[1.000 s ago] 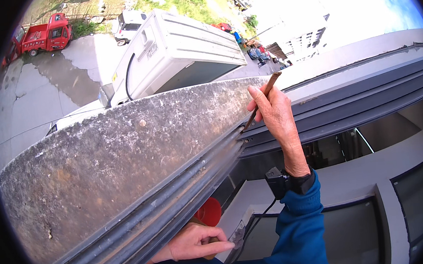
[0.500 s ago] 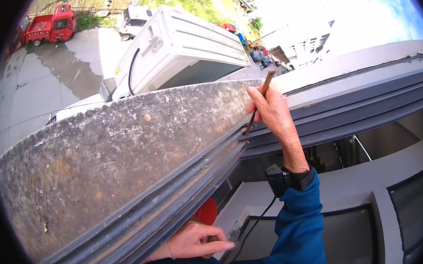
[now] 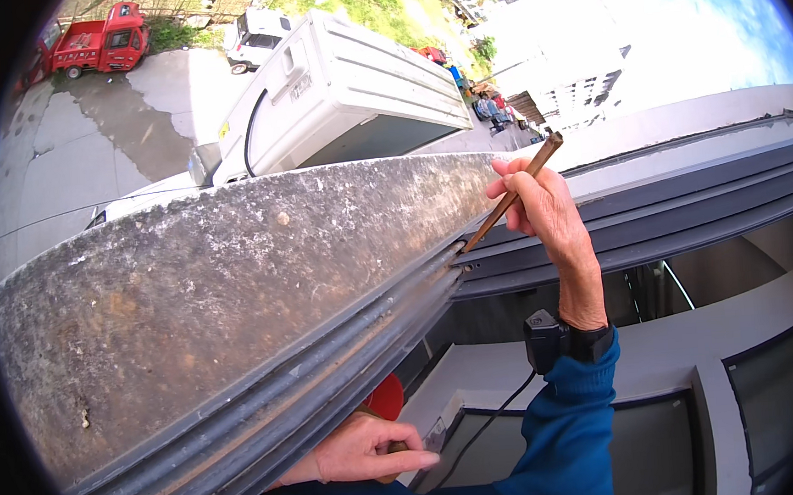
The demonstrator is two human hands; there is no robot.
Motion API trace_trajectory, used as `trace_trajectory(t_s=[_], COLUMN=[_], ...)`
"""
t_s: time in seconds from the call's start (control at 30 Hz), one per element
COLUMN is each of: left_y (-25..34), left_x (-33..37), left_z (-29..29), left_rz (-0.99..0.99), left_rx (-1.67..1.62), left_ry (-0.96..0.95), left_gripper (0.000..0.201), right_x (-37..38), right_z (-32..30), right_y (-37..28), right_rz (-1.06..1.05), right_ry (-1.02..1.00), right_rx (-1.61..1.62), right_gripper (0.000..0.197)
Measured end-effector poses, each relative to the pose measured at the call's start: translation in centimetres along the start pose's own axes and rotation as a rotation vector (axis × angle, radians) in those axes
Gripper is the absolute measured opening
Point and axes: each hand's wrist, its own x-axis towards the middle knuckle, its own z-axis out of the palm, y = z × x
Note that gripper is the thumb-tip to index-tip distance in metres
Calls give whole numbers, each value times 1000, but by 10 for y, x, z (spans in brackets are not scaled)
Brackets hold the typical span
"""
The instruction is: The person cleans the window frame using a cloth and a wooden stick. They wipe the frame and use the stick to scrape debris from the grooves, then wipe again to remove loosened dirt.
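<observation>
My right hand (image 3: 545, 205) is raised and grips a thin brown stick (image 3: 514, 193). The stick's lower tip sits in the grey window track (image 3: 418, 292), where it meets the weathered concrete ledge (image 3: 234, 286). A black device (image 3: 550, 338) with a cable is strapped to that wrist above a blue sleeve. My left hand (image 3: 360, 450) lies low under the frame's edge. Its fingers curl around a small brown thing (image 3: 396, 447) that barely shows. A red object (image 3: 387, 397) is just behind it.
Beyond the ledge there is a long drop to a paved yard with a red truck (image 3: 97, 46) and a white vehicle (image 3: 253, 37). A white outdoor air-conditioner unit (image 3: 349, 94) hangs past the ledge. Grey window frames and glass panes (image 3: 747, 388) lie below right.
The view has drifted slightly. My right hand keeps the stick's tip in the track with only a small shift. My left hand stays in place.
</observation>
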Motion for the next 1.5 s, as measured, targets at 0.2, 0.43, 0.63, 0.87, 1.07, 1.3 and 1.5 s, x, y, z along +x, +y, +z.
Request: trace_trajectory(t_s=[0.2, 0.43, 0.63, 0.87, 1.07, 1.3, 1.5], left_y=[-1, -4, -3, -2, -2, 0, -4], left_x=[1, 1, 1, 1, 1, 0, 2], left_z=[0, 0, 0, 0, 1, 1, 0], left_rz=[0, -7, -9, 30, 61, 30, -10], left_rx=[22, 9, 10, 20, 27, 11, 54], left_ry=[-10, -32, -39, -18, 12, 0, -18], left_gripper=[29, 31, 35, 35, 34, 34, 34], right_x=[-11, -9, 12, 17, 2, 18, 7], right_z=[-7, 2, 15, 35, 16, 28, 32], right_y=[13, 14, 30, 24, -8, 19, 13], right_rz=[-55, -58, -41, 31, -98, 4, 21], right_ry=[-15, 93, 68, -13, 43, 140, -31], right_rx=[86, 134, 5, -54, 32, -84, 106], right_gripper=[39, 47, 51, 37, 45, 44, 30])
